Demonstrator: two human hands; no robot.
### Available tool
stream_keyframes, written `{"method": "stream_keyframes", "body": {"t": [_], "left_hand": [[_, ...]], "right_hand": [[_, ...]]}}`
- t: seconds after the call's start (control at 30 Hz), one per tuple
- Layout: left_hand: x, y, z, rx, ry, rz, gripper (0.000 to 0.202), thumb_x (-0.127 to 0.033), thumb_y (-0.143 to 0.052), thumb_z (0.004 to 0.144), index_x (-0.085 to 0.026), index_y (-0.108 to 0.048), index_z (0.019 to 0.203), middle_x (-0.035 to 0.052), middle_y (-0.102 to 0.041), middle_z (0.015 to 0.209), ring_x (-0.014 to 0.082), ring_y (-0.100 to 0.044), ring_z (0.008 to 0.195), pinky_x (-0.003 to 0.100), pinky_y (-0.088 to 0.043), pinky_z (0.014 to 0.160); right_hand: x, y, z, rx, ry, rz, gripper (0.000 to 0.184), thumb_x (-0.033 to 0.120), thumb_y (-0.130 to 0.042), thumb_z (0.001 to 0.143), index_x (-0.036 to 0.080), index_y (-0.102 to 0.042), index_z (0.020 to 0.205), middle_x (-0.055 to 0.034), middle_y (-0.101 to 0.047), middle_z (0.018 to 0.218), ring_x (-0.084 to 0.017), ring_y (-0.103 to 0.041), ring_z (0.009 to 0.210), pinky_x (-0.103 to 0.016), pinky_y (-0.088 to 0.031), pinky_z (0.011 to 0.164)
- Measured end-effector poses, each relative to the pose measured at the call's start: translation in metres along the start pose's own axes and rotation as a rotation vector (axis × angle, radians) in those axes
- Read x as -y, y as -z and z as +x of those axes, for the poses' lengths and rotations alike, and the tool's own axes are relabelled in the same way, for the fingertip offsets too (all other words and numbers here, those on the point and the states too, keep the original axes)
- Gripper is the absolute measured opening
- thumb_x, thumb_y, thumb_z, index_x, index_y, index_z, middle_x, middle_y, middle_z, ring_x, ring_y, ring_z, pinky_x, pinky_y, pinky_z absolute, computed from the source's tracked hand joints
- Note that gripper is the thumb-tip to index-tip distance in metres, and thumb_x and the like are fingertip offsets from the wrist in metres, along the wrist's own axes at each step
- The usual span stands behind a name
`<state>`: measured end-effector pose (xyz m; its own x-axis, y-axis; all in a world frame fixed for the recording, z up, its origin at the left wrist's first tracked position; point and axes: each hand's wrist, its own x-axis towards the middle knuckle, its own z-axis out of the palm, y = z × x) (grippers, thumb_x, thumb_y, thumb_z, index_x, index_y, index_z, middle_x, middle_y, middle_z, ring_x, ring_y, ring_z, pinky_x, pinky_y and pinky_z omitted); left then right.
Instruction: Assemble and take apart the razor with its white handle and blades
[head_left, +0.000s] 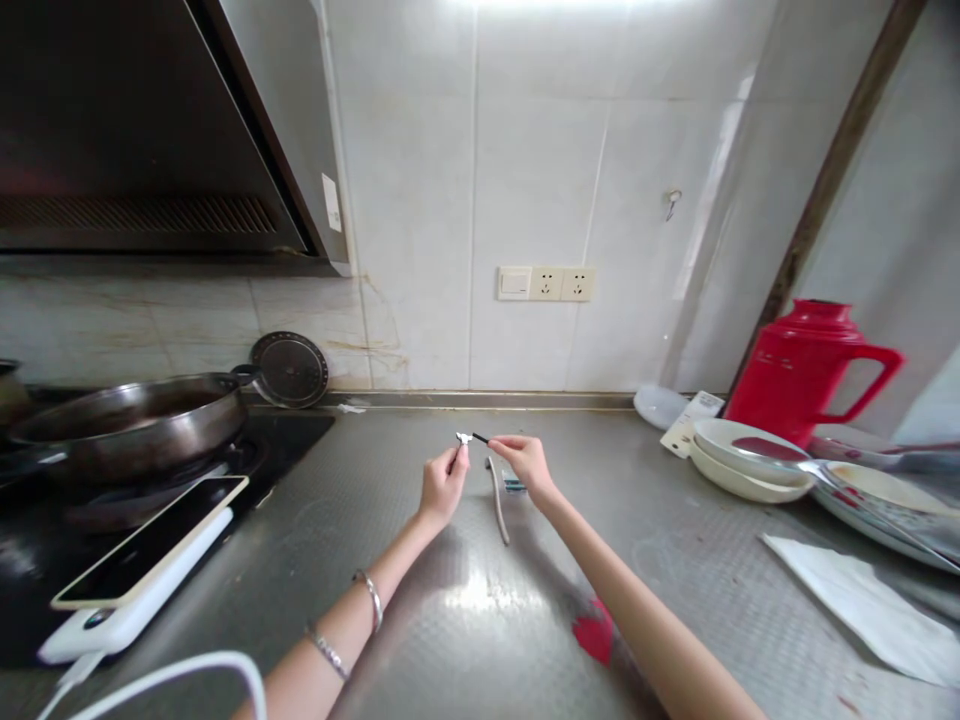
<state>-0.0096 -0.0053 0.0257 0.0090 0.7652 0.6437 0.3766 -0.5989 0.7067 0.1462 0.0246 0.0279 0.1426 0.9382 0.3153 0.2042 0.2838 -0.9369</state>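
Note:
My left hand [444,487], wearing bracelets at the wrist, pinches a small silvery-white piece [464,438] with a dark part below it. It is too small to name. From the right, my right hand [523,462] grips a thin black stick [480,438] between thumb and fingers. The stick's tip points at the silvery piece; whether they touch I cannot tell. Beneath the hands, a thin pale grey cord-like strip [498,505] lies on the metal counter [420,640]. Beside it is a small flat packet [513,482] with green print, partly behind my right hand.
On the left, a steel pan [135,420] sits on the black stove, with a phone [154,540] on a white power bank [135,610] nearby. A red thermos jug [802,370], stacked bowls [750,480] and a white napkin [862,600] are at the right. Sockets [546,284] are on the wall.

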Motion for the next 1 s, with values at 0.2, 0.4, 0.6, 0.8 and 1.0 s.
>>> {"method": "stream_keyframes", "body": {"t": [0.2,0.4,0.6,0.8,1.0], "left_hand": [[0.011,-0.002,0.003,-0.049,0.159,-0.133,0.045,-0.053,-0.034,0.086,-0.018,-0.045,0.058,-0.0071,-0.034,0.04,0.0069,-0.033,0.034,0.02,-0.026,0.039],[0.016,-0.002,0.003,-0.072,0.211,-0.183,0.045,-0.055,-0.034,0.085,-0.018,-0.045,0.06,-0.0078,-0.033,0.039,0.0061,-0.031,0.032,0.019,-0.024,0.035],[0.014,-0.002,0.003,-0.046,0.199,-0.157,0.047,-0.056,-0.033,0.085,-0.019,-0.045,0.058,-0.0077,-0.033,0.037,0.0063,-0.031,0.031,0.019,-0.024,0.036],[0.014,-0.004,0.002,-0.027,0.199,-0.157,0.046,-0.055,-0.034,0.084,-0.019,-0.044,0.058,-0.0076,-0.033,0.036,0.0068,-0.032,0.031,0.02,-0.024,0.036],[0.011,-0.007,-0.001,0.007,0.201,-0.145,0.047,-0.055,-0.034,0.084,-0.019,-0.044,0.056,-0.0074,-0.033,0.036,0.0069,-0.031,0.031,0.02,-0.024,0.036]], "right_hand": [[-0.017,-0.027,0.029,0.091,0.176,-0.536,0.02,0.025,-0.056,0.077,0.02,-0.073,0.083,-0.0061,-0.072,0.09,-0.02,-0.063,0.09,-0.027,-0.041,0.083],[-0.024,-0.046,0.035,0.171,0.158,-0.896,0.024,0.027,-0.05,0.083,0.023,-0.07,0.094,-0.007,-0.069,0.098,-0.021,-0.054,0.104,-0.032,-0.035,0.087],[-0.021,-0.049,0.033,0.227,0.131,-0.988,0.026,0.026,-0.047,0.083,0.023,-0.071,0.094,-0.0082,-0.068,0.101,-0.023,-0.051,0.107,-0.034,-0.033,0.088],[-0.006,-0.021,0.026,0.183,0.16,-0.976,0.029,0.033,-0.045,0.084,0.022,-0.07,0.095,-0.0083,-0.069,0.098,-0.02,-0.059,0.096,-0.025,-0.04,0.077],[0.01,0.008,-0.013,0.198,0.048,-1.107,0.036,0.044,-0.045,0.083,0.019,-0.07,0.076,-0.0117,-0.07,0.081,-0.023,-0.065,0.078,-0.026,-0.043,0.062]]}}
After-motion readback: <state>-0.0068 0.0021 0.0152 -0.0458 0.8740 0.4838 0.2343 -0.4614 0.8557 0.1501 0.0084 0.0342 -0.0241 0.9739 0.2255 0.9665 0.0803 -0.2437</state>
